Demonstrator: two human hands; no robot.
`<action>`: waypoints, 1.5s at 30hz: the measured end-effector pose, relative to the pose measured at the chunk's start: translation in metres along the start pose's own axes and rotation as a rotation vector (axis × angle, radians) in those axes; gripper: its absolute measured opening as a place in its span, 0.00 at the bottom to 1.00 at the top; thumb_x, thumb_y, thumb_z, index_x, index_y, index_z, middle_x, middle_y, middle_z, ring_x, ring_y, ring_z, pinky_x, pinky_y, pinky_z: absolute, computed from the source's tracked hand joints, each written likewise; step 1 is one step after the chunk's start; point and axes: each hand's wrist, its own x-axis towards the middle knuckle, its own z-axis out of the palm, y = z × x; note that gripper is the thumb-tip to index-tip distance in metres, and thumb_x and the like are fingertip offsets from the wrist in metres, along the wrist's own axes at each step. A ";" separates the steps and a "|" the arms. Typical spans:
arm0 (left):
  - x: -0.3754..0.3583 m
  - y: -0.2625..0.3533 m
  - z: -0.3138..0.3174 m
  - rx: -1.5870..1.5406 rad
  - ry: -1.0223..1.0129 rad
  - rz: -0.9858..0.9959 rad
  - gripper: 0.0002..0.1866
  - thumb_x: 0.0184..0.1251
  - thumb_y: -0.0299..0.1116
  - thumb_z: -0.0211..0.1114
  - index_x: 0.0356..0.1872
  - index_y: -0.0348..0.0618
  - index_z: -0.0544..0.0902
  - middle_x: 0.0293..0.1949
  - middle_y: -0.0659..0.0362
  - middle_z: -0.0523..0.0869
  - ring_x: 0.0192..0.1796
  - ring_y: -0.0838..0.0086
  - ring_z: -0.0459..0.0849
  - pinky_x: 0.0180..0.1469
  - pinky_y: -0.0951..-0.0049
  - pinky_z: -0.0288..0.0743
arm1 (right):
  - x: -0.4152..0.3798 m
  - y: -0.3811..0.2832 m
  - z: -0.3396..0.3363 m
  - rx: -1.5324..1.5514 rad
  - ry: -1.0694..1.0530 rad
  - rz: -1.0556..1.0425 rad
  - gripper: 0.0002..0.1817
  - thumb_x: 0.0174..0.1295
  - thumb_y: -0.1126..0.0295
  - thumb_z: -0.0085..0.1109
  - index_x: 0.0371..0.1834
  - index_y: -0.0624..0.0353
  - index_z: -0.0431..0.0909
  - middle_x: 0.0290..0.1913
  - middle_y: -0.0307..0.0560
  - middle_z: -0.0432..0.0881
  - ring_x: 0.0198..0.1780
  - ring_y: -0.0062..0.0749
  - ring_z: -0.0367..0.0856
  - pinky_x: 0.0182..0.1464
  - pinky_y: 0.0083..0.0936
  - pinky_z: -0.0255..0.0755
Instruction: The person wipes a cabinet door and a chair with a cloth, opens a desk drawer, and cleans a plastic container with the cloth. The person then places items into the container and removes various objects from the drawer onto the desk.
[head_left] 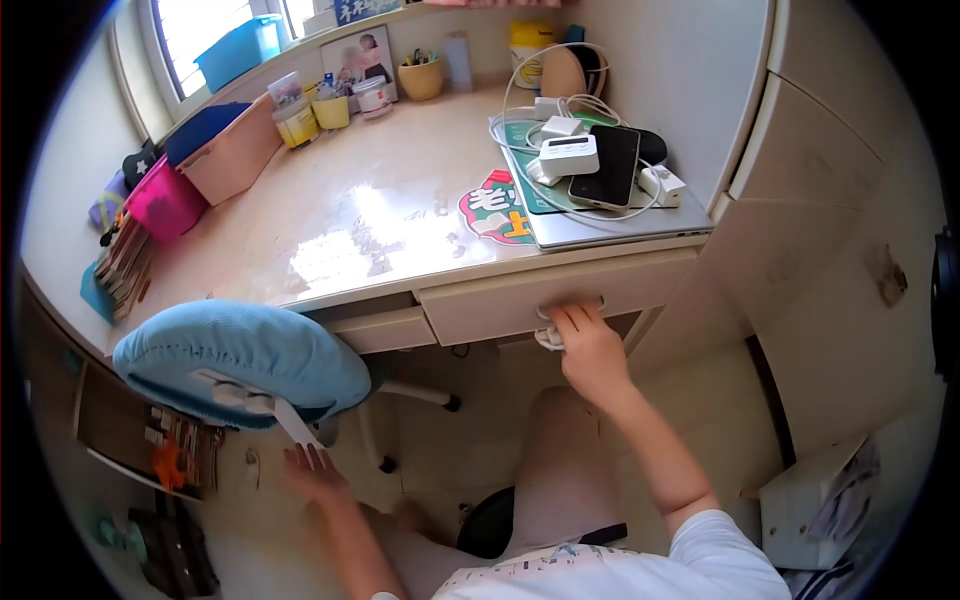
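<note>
My right hand (590, 345) is at the front of the desk drawer (480, 308), its fingers curled over the drawer handle (543, 312). A small white looped thing, perhaps a bundled cable (548, 339), shows below the fingers on the thumb side; my hand hides part of it. Low on the left, my left hand (318, 474) has its fingers apart and holds nothing. It is close to the white support bar (297, 424) of a chair with a blue cloth cover (240, 345).
On the desk, a laptop (610, 232) bears a black phone (608, 168), white chargers (568, 154) and cables. Pink bins (235, 150), jars and a pen cup (421, 80) stand along the back. A second drawer (385, 330) is left of the first. A cabinet (820, 270) rises at right.
</note>
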 end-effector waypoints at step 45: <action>-0.229 0.135 0.065 0.658 -2.118 0.293 0.12 0.52 0.32 0.83 0.32 0.42 0.87 0.31 0.58 0.84 0.33 0.66 0.85 0.35 0.70 0.79 | -0.129 0.038 -0.273 0.635 -0.337 0.233 0.19 0.43 0.80 0.59 0.39 0.60 0.91 0.26 0.46 0.83 0.27 0.34 0.81 0.33 0.27 0.73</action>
